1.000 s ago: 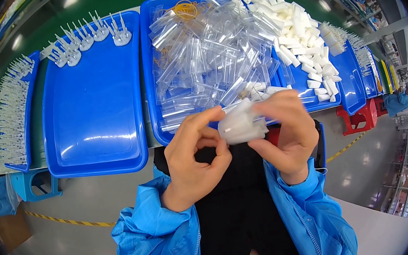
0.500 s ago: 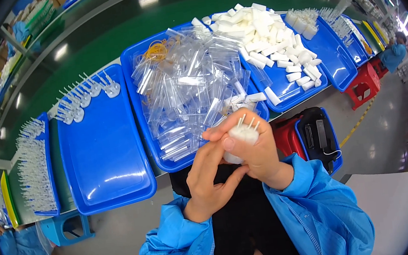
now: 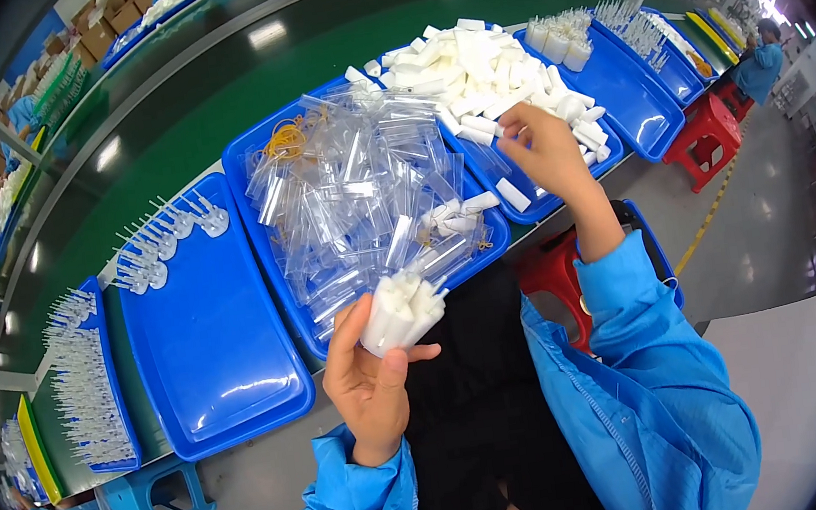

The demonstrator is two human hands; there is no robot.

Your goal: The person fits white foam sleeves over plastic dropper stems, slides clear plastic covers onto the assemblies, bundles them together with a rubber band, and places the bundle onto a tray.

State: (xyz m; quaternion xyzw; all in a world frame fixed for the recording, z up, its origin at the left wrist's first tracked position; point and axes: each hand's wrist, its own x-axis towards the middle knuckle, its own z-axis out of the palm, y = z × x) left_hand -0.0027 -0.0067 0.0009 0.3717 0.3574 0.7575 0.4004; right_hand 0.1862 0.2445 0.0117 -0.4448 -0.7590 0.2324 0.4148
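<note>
The left hand (image 3: 374,380) is clamped on a bunch of white sticks (image 3: 402,311) that could slip out while the right hand (image 3: 545,147), fingers together, picks from the far white pile (image 3: 478,71).

The left hand (image 3: 369,375) grips a bundle of white tubes (image 3: 400,311). The right hand (image 3: 545,151) reaches into the white tube pile (image 3: 473,71) on a blue tray (image 3: 563,199).
</note>
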